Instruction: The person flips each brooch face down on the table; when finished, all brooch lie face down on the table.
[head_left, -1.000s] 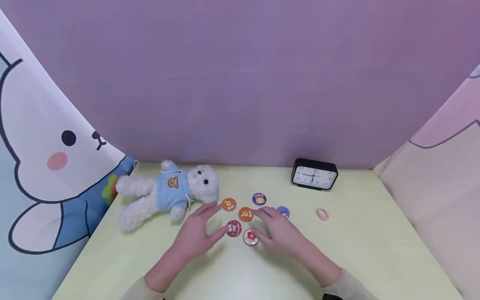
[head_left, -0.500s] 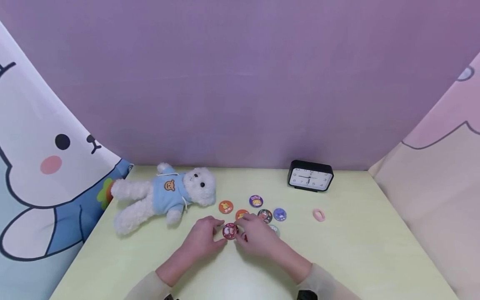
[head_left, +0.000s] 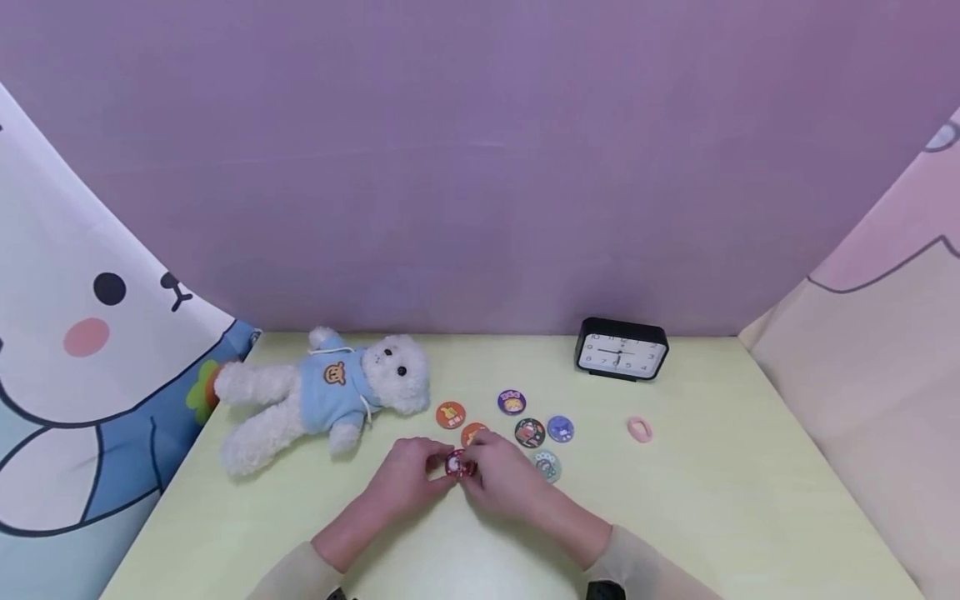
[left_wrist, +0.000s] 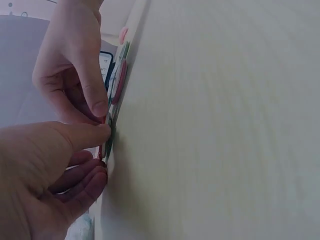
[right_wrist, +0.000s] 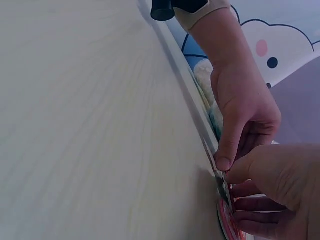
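A round dark red button badge (head_left: 453, 463) lies on the pale table between my two hands. My left hand (head_left: 408, 475) pinches its left side between thumb and fingers. From the right, my right hand (head_left: 510, 479) grips the same badge, thumb on the near edge and fingers over the far part, covering much of its face. In the left wrist view both thumbs meet low at the badge's near edge, just over the tabletop. Behind the right fingertips sits an orange badge (head_left: 472, 434), partly covered. A white badge with a red flower is hidden by the right hand.
Around the hands lie another orange badge (head_left: 451, 415), a purple one (head_left: 512, 402), a black one (head_left: 529, 432), a blue one (head_left: 560, 429) and a pale green one (head_left: 547, 467). A plush bear (head_left: 330, 387), black clock (head_left: 622, 350) and pink hair tie (head_left: 640, 429) are farther out.
Both hands have come together from either side of the badges onto the dark red badge. The right hand has shifted left over it, uncovering the black and pale green badges.
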